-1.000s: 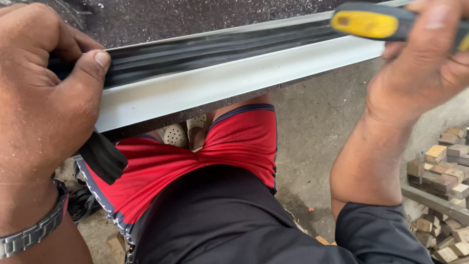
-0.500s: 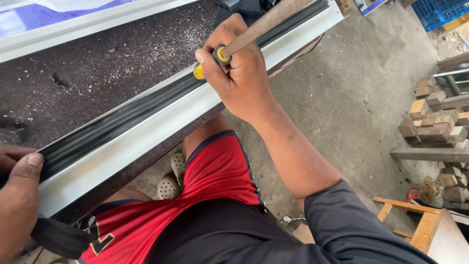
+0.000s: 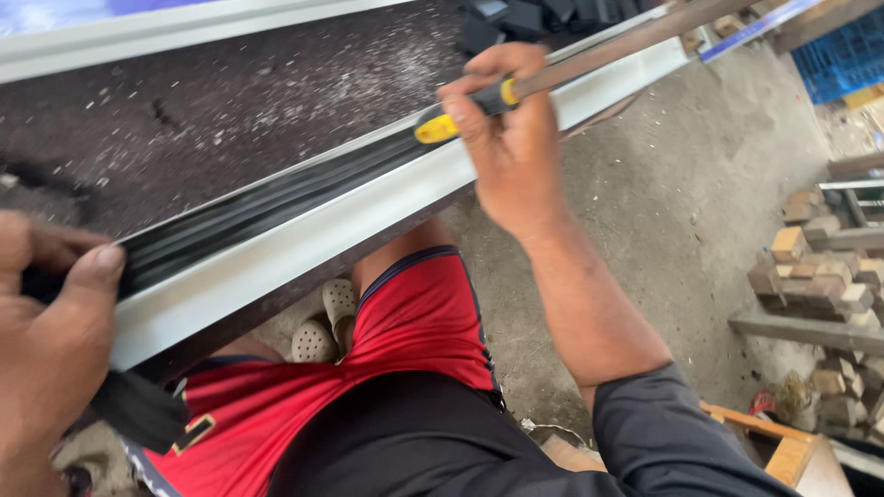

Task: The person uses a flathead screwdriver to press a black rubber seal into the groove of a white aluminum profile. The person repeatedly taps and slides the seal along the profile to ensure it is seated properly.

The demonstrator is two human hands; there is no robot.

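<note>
1. The tabletop [image 3: 276,101] is a dark, speckled slab filling the upper left of the view, from 9 o'clock to 12 o'clock.
2. A long white aluminium frame profile [image 3: 304,253] lies along the tabletop's near edge, running from 8 o'clock up to 1 o'clock.
3. A black rubber gasket strip [image 3: 267,207] sits in the profile's channel along its upper side; its loose end [image 3: 138,410] hangs off the profile's low end at 8 o'clock.
4. The person's red shorts [image 3: 368,368] and dark grey shirt show at 6 o'clock, below the profile, with a pale perforated clog [image 3: 327,322] on the concrete floor [image 3: 663,202] between the knees.
5. The left hand [image 3: 46,340], at 8 o'clock, has its grip closed on the low end of the gasket strip, thumb pressed against the profile's end.
6. The right hand [image 3: 511,138], at 12 o'clock, has its grip wrapped round the screwdriver [image 3: 479,106], a tool with a yellow-and-black handle lying along the channel; whether its tip touches the gasket I cannot tell.
7. Stacked wooden blocks [image 3: 810,267] stand at 3 o'clock, well apart from the hands.
</note>
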